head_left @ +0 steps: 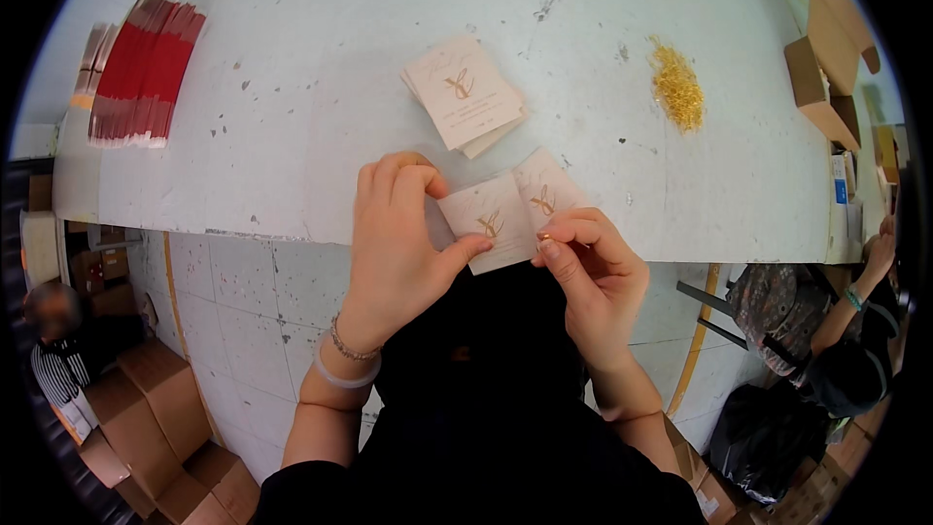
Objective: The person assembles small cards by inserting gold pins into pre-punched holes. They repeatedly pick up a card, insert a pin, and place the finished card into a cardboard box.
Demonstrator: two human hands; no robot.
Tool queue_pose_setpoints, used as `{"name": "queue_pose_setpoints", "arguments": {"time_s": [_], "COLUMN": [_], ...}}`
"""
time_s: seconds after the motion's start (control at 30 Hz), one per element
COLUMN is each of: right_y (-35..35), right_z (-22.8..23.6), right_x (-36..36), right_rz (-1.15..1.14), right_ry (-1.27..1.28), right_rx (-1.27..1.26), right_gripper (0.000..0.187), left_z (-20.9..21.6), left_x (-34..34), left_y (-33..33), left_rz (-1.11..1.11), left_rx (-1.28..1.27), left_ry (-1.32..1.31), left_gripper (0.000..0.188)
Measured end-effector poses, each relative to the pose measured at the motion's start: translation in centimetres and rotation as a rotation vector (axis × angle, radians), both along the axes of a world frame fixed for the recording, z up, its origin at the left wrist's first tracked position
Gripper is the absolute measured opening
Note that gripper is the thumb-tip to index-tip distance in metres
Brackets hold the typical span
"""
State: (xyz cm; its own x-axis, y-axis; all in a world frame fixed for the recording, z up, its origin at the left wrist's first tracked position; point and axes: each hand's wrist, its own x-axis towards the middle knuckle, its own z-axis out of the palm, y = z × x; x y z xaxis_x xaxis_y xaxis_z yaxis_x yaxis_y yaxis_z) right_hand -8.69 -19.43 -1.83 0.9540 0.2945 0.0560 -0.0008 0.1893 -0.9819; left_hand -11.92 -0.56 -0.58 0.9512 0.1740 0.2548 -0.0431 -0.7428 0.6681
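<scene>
Left hand pinches square cream card, right hand tiny gold piece — cream card stack, loose gold pile lying beyond.

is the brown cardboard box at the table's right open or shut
Open: the brown cardboard box has its flap raised, showing inside.

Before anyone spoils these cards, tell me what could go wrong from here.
1. The small gold piece sits only between the right hand's fingertips, close to the white table's front edge; it might slip and fall to the floor.
2. The left hand's thumb presses on the front printed card, which could crease.
3. The card stack lies unevenly just beyond the hands, so a knock might spread it.
</scene>
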Motion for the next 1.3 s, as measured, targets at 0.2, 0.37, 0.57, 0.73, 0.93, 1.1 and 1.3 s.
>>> {"name": "queue_pose_setpoints", "arguments": {"time_s": [0.2,0.37,0.57,0.73,0.93,1.1,1.3], "right_y": [0.6,1.4,1.3,0.2,-3.2,-6.2,-8.8], "right_z": [1.0,1.0,1.6,3.0,6.3,6.7,5.0], "right_x": [-0.3,-0.6,-0.3,-0.3,1.2,3.4,10.1], "right_rz": [0.021,-0.034,-0.092,-0.074,-0.028,0.011,0.31], "right_ry": [-0.021,-0.175,-0.313,-0.307,-0.502,-0.445,0.002], "right_rx": [-0.066,-0.136,-0.183,-0.259,-0.559,-0.485,-0.554], "right_gripper": [0.011,0.016,0.021,0.017,0.016,0.01,0.005], "left_z": [0.3,0.8,1.1,1.6,2.2,2.2,-0.4], "left_x": [-1.7,-1.6,-1.6,-1.1,0.0,1.4,3.7], "left_y": [-2.5,-3.7,-3.7,-4.0,-4.9,-7.8,-11.5], "left_rz": [0.1,0.008,-0.072,-0.15,-0.269,-0.361,-0.277], "left_rx": [-0.456,-0.186,-0.082,0.011,0.025,-0.167,-0.396], "left_ry": [-0.067,-0.273,-0.31,-0.396,-0.419,-0.28,-0.05], "left_gripper": [0.028,0.02,0.023,0.032,0.033,0.027,0.035]}}
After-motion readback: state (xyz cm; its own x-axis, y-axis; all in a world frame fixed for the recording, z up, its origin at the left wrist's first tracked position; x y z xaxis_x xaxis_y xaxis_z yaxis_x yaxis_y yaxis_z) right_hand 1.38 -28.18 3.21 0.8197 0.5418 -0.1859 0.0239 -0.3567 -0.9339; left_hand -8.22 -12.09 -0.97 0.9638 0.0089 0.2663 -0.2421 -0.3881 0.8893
